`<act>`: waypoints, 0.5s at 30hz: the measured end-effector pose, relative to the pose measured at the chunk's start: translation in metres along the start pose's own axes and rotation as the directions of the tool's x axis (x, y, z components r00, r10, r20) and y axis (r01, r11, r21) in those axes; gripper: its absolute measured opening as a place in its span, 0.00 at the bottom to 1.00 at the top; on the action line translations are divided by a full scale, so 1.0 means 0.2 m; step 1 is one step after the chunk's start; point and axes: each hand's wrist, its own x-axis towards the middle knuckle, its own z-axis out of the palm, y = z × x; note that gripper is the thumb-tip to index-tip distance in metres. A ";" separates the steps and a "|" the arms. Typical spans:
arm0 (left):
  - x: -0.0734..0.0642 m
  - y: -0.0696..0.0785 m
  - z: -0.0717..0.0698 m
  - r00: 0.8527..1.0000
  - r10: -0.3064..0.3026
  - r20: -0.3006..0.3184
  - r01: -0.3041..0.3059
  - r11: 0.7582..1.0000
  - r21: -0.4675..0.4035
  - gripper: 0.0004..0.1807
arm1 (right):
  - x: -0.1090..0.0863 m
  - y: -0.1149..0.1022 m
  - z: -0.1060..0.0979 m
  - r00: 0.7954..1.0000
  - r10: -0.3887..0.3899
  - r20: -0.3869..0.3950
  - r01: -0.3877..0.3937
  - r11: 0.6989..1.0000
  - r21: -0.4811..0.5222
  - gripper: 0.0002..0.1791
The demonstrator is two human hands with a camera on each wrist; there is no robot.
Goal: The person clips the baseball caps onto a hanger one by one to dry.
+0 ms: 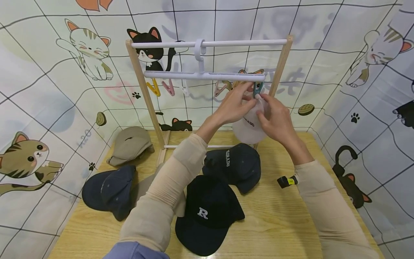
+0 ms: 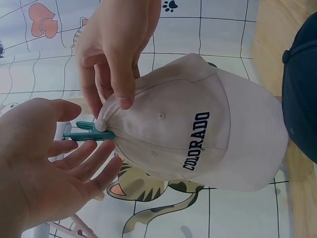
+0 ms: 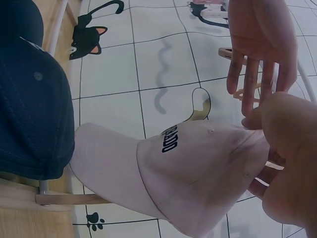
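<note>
Cap appears clipped under hanger; left hand spread, right hand pinching it; other caps unhung below hanger.

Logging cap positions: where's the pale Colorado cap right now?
In the head view, the pale cap is right of centre, its top between the hands, just below the teal clip and above the dark Colorado cap.

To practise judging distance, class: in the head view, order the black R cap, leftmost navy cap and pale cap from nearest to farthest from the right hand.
1. Pale cap: pinched by the right hand.
2. Black R cap: front middle of the table.
3. Leftmost navy cap: table's left side.
</note>
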 end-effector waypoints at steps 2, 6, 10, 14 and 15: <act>-0.01 -0.01 0.01 1.000 -0.007 0.006 0.007 1.000 -0.010 0.37 | -0.02 0.01 0.00 1.000 0.010 0.014 -0.010 1.000 0.012 0.32; -0.03 -0.04 0.02 1.000 -0.015 0.015 0.015 1.000 -0.013 0.36 | -0.06 0.01 0.00 0.999 0.028 0.025 -0.028 0.999 0.019 0.34; -0.05 -0.06 0.03 0.999 -0.023 0.033 0.023 1.000 0.009 0.35 | -0.12 0.01 -0.01 0.998 0.048 0.033 -0.049 0.999 0.025 0.37; -0.07 -0.09 0.03 0.998 -0.048 0.038 0.047 0.999 0.017 0.37 | -0.17 0.00 -0.03 0.996 0.068 0.055 -0.070 0.997 0.040 0.39; -0.08 -0.09 0.03 0.998 -0.055 0.038 0.055 0.998 0.015 0.37 | -0.18 0.00 -0.03 0.995 0.075 0.060 -0.077 0.996 0.042 0.39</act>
